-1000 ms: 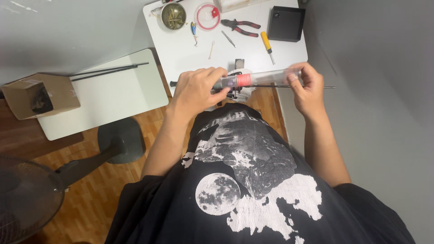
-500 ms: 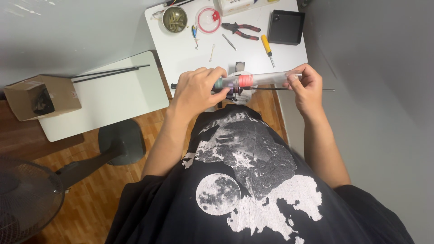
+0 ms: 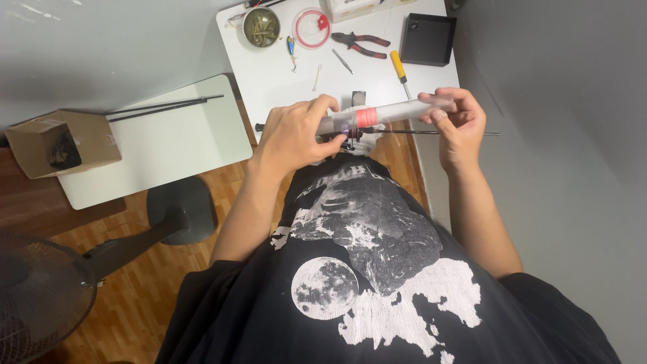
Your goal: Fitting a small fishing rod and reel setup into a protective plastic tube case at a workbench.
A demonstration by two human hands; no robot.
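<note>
your left hand [image 3: 291, 133] is curled around one end of a clear tube [image 3: 387, 112] with a red band round its middle, fingers wrapped over the top and thumb tucked under, so the grip is closed on it. your right hand [image 3: 458, 121] pinches the other end between fingertips and thumb, less tightly folded, with the palm turned toward you. the tube lies level between both hands, held in the air just above the near edge of the white table [image 3: 283, 81] and in front of your chest.

right under the tube a thin dark rod [image 3: 445, 133] runs crosswise, its tip sticking out past your right hand toward the grey wall; some small dark fitting sits on it below the red band, but it is too hidden to make out.

further back on the table lie red-handled pliers [image 3: 360, 42], a yellow-handled screwdriver [image 3: 400, 71], a black square tray [image 3: 428, 39], a round dish of brassy bits [image 3: 261, 27], a clear round lid with a red rim [image 3: 311, 28], and a small fishing lure [image 3: 291, 48]. on the lower white table [image 3: 162, 155] to your left rest two dark thin rods [image 3: 162, 105] and an open cardboard box [image 3: 60, 143]. a fan [image 3: 40, 296] stands at the lower left on the wooden floor.
</note>
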